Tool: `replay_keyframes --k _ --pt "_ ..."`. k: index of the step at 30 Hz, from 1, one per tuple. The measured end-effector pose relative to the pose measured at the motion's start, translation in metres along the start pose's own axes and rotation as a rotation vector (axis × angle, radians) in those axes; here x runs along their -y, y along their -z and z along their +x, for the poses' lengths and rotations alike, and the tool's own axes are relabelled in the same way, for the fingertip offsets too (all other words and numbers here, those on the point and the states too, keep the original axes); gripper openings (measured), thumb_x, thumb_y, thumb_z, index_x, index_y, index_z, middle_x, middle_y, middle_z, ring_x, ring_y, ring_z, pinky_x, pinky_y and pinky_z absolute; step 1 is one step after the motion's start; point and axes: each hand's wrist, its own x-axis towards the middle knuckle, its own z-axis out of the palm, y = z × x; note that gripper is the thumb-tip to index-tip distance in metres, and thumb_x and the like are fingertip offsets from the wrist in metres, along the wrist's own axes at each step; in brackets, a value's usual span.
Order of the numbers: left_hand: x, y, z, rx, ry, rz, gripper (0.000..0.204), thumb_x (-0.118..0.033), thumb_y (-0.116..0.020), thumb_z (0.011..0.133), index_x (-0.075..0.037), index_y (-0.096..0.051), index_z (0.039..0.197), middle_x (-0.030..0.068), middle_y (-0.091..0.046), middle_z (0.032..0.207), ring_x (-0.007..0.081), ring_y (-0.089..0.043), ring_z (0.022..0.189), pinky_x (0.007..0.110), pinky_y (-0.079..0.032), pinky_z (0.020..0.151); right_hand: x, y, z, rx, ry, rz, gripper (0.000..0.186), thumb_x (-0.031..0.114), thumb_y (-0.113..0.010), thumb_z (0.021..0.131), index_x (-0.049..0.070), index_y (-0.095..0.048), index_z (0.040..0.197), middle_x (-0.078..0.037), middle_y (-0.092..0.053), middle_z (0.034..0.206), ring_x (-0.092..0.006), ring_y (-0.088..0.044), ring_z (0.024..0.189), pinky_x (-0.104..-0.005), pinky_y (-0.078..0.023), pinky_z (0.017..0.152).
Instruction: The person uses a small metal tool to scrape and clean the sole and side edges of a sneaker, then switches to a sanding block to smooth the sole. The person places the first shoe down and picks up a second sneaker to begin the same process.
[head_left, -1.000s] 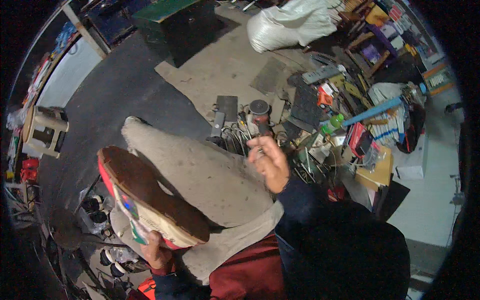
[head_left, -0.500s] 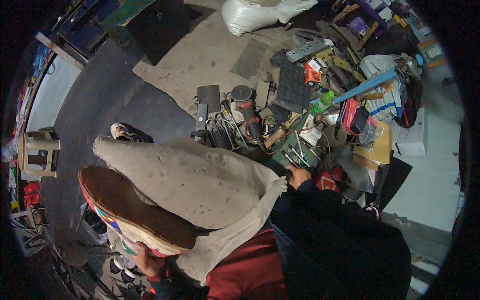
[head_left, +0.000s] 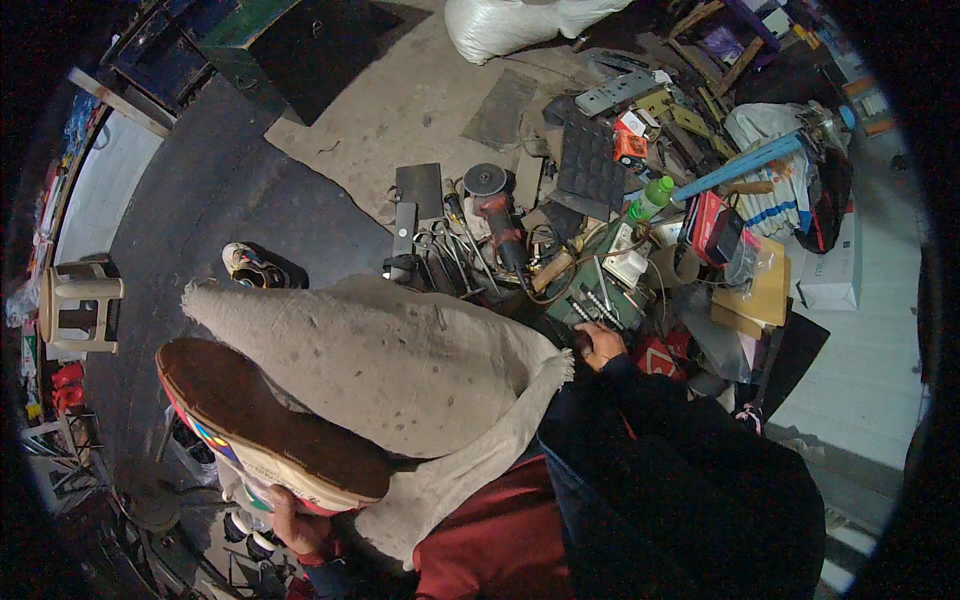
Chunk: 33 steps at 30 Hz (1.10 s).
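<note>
My left hand (head_left: 294, 522) grips a shoe (head_left: 265, 430) near one end, fingers against its pale, colour-patterned side. The shoe's brown sole is turned upward, and it rests against a grey cloth (head_left: 390, 360) spread over my lap. Off to the right, my right hand (head_left: 602, 346) is closed beside a green case-like thing (head_left: 632, 300) bearing spiral drill bits (head_left: 598, 308). Its fingers curl round something dark that is mostly hidden. Beyond that hand lie an angle grinder (head_left: 500, 225) and a white power strip (head_left: 626, 262).
Metal hand tools (head_left: 440, 262) lie beyond the cloth. A green-capped bottle (head_left: 652, 196), a blue bar (head_left: 740, 166) and bags crowd the right side. Another shoe (head_left: 250, 266) sits on the dark mat, with a plastic stool (head_left: 82, 306) at far left. A white sack (head_left: 500, 28) lies at the back.
My right hand has shifted very slightly, its fingers still curled beside the green thing. The shoe and left hand stay nearly where they were; the view has moved a little.
</note>
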Motion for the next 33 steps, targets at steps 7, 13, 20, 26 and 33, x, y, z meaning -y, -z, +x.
replay_keyframes --k 7,13,20,26,33 --pt "-0.002 -0.008 -0.001 0.048 -0.035 0.017 0.058 -0.032 -0.065 0.101 0.006 -0.05 0.141 0.0175 -0.063 0.132 0.03 -0.063 0.115 0.045 -0.051 0.1 -0.045 -0.015 -0.012 0.042 -0.164 -0.139 0.052 0.029 -0.071 0.085 0.009 -0.06 0.132 -0.02 -0.072 0.099 -0.0429 -0.069 0.088 -0.0531 -0.055 0.077" --pt "-0.004 -0.025 -0.004 0.035 -0.141 0.005 0.055 -0.027 -0.067 0.098 0.009 -0.053 0.137 0.0171 -0.065 0.125 0.0279 -0.065 0.112 0.042 -0.051 0.099 -0.027 -0.003 -0.007 0.044 -0.306 -0.199 0.048 0.037 -0.081 0.079 0.014 -0.064 0.118 -0.008 -0.073 0.087 -0.0339 -0.072 0.087 -0.0487 -0.055 0.075" --pt "-0.013 -0.04 -0.007 0.01 -0.148 0.038 0.055 -0.031 -0.069 0.096 0.007 -0.055 0.133 0.0155 -0.066 0.122 0.0278 -0.065 0.109 0.042 -0.05 0.099 0.001 0.019 0.001 0.103 -0.319 -0.24 0.043 0.034 -0.083 0.076 0.009 -0.069 0.108 -0.015 -0.074 0.094 -0.0389 -0.071 0.092 -0.0518 -0.055 0.082" --pt "-0.009 -0.037 -0.004 0.061 -0.147 0.053 0.057 -0.031 -0.068 0.097 0.007 -0.053 0.137 0.0153 -0.064 0.127 0.0284 -0.064 0.113 0.043 -0.05 0.101 0.006 0.024 0.0 0.063 -0.194 -0.234 0.034 0.033 -0.083 0.075 0.009 -0.064 0.09 -0.017 -0.068 0.087 -0.0403 -0.068 0.089 -0.0501 -0.054 0.078" --pt "-0.017 -0.038 -0.013 0.006 -0.181 0.026 0.062 -0.028 -0.068 0.093 0.004 -0.048 0.141 0.013 -0.064 0.125 0.0264 -0.063 0.109 0.039 -0.05 0.097 0.012 0.024 0.0 -0.092 -0.033 -0.074 0.03 0.024 -0.073 0.078 0.001 -0.056 0.089 -0.021 -0.06 0.079 -0.0459 -0.063 0.079 -0.0555 -0.049 0.069"
